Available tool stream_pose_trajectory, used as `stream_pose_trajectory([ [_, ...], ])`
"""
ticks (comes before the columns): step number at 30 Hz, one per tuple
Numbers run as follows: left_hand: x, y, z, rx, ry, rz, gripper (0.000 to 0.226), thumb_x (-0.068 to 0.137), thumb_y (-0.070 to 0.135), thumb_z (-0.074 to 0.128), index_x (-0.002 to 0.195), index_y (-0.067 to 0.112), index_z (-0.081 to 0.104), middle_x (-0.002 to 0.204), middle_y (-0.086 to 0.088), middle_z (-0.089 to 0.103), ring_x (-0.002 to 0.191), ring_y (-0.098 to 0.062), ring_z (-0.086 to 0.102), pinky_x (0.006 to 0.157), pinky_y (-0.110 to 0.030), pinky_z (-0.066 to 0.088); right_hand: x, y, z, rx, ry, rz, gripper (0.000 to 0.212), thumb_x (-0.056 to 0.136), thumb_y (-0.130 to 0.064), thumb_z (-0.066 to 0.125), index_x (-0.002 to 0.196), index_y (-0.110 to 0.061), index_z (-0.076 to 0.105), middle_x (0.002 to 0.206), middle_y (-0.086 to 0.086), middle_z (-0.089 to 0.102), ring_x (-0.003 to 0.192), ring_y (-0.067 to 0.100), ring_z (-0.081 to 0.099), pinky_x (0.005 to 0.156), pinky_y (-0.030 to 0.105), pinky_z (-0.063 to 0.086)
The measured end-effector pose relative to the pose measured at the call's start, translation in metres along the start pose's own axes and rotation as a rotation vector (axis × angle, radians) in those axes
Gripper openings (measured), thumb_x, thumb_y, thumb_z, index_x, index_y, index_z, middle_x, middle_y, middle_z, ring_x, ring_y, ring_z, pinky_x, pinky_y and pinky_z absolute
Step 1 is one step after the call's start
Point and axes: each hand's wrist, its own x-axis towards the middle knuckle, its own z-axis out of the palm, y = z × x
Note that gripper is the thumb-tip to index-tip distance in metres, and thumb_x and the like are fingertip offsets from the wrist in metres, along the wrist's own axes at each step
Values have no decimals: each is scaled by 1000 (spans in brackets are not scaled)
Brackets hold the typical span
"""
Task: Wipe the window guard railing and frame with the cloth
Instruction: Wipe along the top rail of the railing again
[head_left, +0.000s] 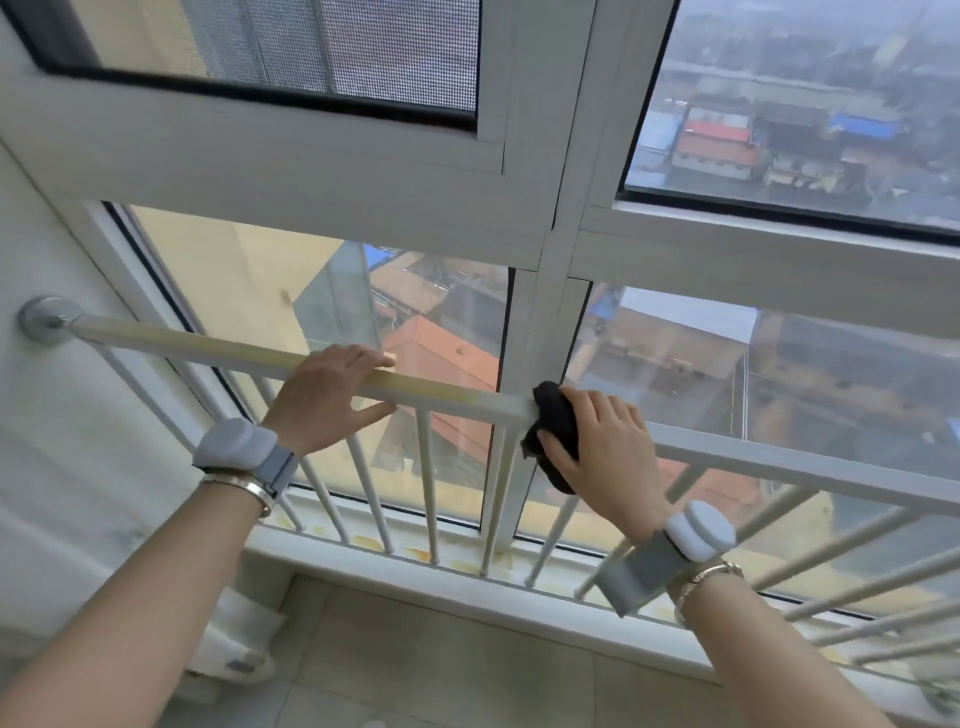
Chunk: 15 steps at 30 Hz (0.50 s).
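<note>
A white guard railing (197, 345) runs from a wall mount at the left across the window to the right, with several thin upright bars below its top rail. My left hand (324, 395) rests on the top rail, fingers over it and thumb underneath. My right hand (605, 457) grips a dark cloth (556, 415) wrapped around the top rail, just in front of the white window frame's (545, 291) central upright. Part of the cloth hangs below the rail.
The round rail mount (47, 318) is fixed to the white wall at the left. A white sill (426, 577) with yellowish stains runs under the bars. Tiled floor (415, 670) lies below. City rooftops show through the glass.
</note>
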Motion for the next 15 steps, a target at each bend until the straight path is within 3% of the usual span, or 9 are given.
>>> stream_pose_trajectory([
  [3,4,-17,-10,-37,-41,39,50,75,55,51,103,17,65,97,1,68,87,-24,63,82,-35,46,13,-44,11,-62,7,118,59,85,-60,36,116,-14,56,98,7,62,89,30,56,86,42,40],
  [6,4,-27,-14,-107,-71,81,36,80,36,67,109,14,64,100,-1,67,92,-24,63,81,-31,45,36,-102,34,-60,20,90,58,87,-57,35,119,-14,56,98,9,62,86,32,56,83,43,41],
  [11,2,-45,-16,-198,-98,110,55,77,21,71,128,19,53,115,-1,64,104,-23,59,83,-28,42,69,-167,59,120,15,-126,39,82,-20,65,120,-12,60,108,13,62,93,34,59,82,42,47],
  [13,1,-59,-17,-180,-75,143,58,77,24,72,130,22,50,115,2,63,103,-21,58,78,-28,43,66,-158,45,256,61,-156,37,80,-6,64,116,-14,62,115,9,61,96,30,60,79,36,49],
  [15,2,-74,-18,-155,-49,163,58,77,31,72,130,23,49,111,5,63,98,-18,59,72,-27,44,57,-140,26,328,154,-80,35,83,-6,52,115,-15,62,119,5,59,98,26,59,76,32,48],
])
